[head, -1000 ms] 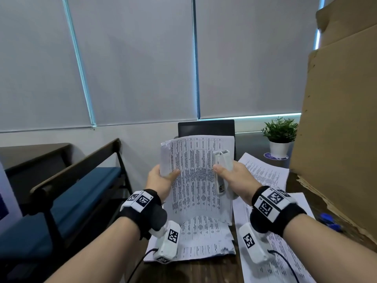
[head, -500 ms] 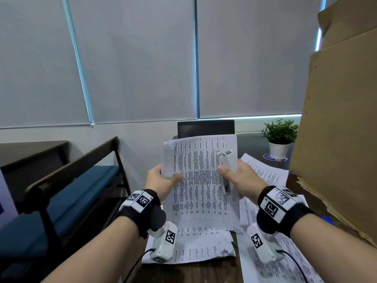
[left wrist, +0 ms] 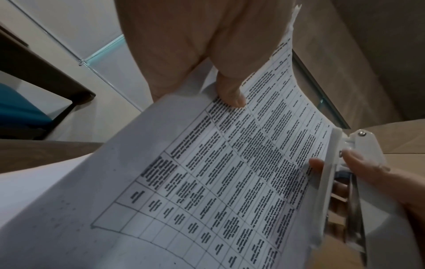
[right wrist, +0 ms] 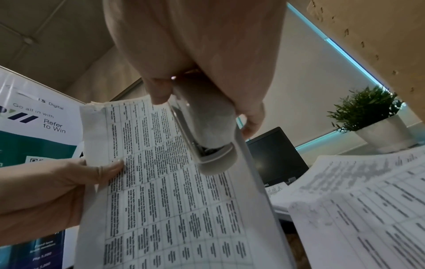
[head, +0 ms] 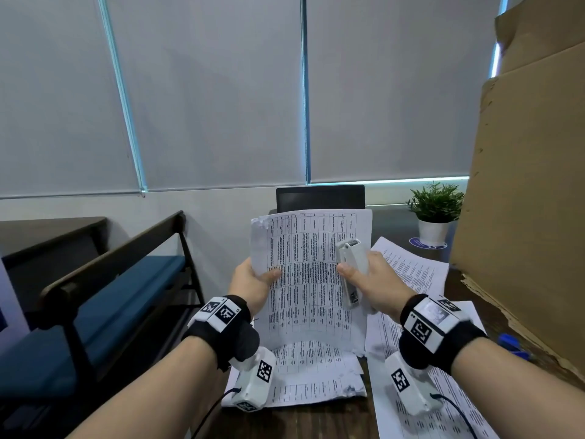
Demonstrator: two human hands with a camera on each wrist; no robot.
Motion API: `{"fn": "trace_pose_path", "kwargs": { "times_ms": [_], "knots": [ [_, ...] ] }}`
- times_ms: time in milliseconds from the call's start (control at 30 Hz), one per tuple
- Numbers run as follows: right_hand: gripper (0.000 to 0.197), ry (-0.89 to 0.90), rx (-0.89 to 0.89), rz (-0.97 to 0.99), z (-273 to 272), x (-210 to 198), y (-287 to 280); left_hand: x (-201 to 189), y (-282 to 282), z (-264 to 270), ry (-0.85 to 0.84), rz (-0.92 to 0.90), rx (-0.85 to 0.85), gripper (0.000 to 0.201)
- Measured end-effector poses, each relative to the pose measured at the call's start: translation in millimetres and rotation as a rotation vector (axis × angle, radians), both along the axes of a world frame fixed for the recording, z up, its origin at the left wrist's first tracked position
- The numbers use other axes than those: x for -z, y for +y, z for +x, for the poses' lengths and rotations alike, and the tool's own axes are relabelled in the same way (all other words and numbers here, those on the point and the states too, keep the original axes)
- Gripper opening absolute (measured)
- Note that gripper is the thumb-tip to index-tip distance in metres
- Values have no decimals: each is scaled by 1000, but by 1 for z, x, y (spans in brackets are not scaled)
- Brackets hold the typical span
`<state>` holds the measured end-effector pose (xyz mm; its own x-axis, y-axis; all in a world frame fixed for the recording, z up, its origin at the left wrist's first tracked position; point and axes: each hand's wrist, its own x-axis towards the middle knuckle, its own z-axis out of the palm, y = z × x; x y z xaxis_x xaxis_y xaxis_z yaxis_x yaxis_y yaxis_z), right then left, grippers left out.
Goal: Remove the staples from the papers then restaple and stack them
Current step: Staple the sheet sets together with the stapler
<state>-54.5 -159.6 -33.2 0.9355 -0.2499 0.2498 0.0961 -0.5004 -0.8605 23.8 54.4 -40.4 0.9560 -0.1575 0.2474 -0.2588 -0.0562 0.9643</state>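
A printed sheaf of papers (head: 310, 280) stands upright over the table, its lower edge curling onto another crumpled printed sheet (head: 313, 375). My left hand (head: 266, 274) pinches the sheaf's left edge, thumb on the front (left wrist: 230, 94). My right hand (head: 354, 270) grips a white stapler (head: 349, 270) against the sheaf's right edge, thumb on the stapler's side. In the right wrist view the stapler (right wrist: 207, 131) points up along the papers (right wrist: 172, 200). The sheaf's top left corner is torn and ragged.
More printed sheets (head: 411, 270) lie on the dark table to the right. Behind them stand a potted plant (head: 435, 217), a black screen (head: 319, 198) and a tall cardboard sheet (head: 522, 217). A blue object (head: 509, 342) lies by the cardboard. A blue bench (head: 95, 299) sits left.
The sheaf has flattened a little and its lower edge has sunk slightly toward the table. Both hands keep their holds and have barely shifted.
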Motion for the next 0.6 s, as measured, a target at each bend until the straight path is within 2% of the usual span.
{"fn": "trace_pose_path", "kwargs": {
  "times_ms": [67,133,233,333,433,600],
  "knots": [
    [49,-53,147,-103,1,-9,-2,-2,0,-1,20,-9,12,23],
    [45,-198,282,-190,-1,-29,-2,-1,0,-1,22,-8,24,24],
    [44,-399,175,-105,-8,-66,5,-3,-2,-2,21,-6,51,23],
    [37,-503,45,29,-13,-95,19,-6,-9,-5,2,-9,72,21],
    [41,-568,28,24,-10,-116,36,-7,-14,-8,-28,4,109,21],
    [48,-624,-1,-43,1,-121,58,-4,-19,-9,-47,27,129,25]
  ]
}}
